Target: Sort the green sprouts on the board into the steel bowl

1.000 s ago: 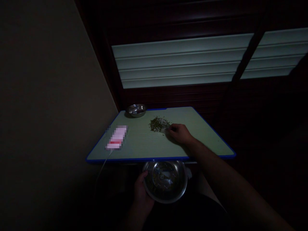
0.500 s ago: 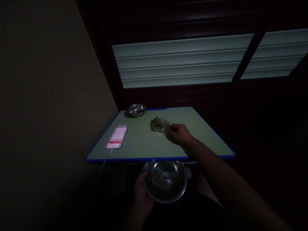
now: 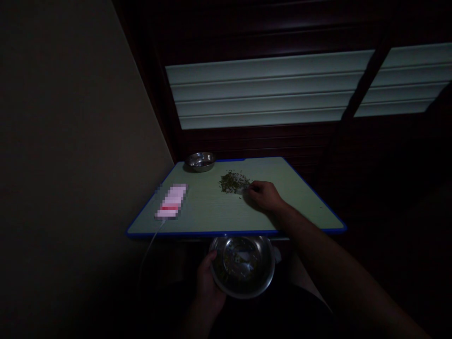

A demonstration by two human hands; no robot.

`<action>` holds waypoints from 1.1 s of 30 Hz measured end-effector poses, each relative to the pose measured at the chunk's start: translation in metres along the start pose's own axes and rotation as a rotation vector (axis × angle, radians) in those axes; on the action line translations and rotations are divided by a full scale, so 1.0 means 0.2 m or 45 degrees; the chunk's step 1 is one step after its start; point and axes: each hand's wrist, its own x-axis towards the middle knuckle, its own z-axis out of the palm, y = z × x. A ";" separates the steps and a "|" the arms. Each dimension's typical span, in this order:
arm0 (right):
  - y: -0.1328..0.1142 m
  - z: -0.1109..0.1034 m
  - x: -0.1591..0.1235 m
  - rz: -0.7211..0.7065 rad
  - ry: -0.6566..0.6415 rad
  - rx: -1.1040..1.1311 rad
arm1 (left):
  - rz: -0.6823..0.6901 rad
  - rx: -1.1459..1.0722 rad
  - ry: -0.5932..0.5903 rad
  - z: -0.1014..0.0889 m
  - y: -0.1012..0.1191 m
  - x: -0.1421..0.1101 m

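Note:
My left hand [image 3: 210, 282] grips the left rim of a shiny metal bowl [image 3: 259, 282], thumb over the edge, just below the table's front edge. The bowl is tilted towards me and a few small bits seem to lie inside, hard to make out in the dim light. On the table, my right hand [image 3: 264, 194] is closed in a pinch on a small clear, plastic-looking piece [image 3: 243, 189]. That piece touches the near right side of a loose pile of small greenish-brown grains [image 3: 230, 182]. The exact kind of grains is too small to tell.
The small pale-green table [image 3: 197, 212] has a blue rim. A smaller metal bowl [image 3: 200, 162] stands at its far left corner. A blurred-out phone [image 3: 172, 201] with a white cable [image 3: 151, 245] lies at the left. Wall and dark louvred doors [image 3: 261, 94] stand close behind.
My right hand has shifted very slightly right, and the clear piece with it. The left hand and the bowl stay in place.

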 end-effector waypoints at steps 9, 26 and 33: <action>-0.01 0.00 -0.01 -0.023 -0.043 0.020 | 0.004 0.027 -0.013 0.00 0.00 0.00; -0.01 0.00 0.00 -0.057 -0.019 -0.035 | -0.017 0.038 -0.002 0.01 0.01 0.00; -0.01 0.00 0.00 -0.054 -0.032 0.001 | -0.010 0.034 -0.011 0.02 0.01 -0.01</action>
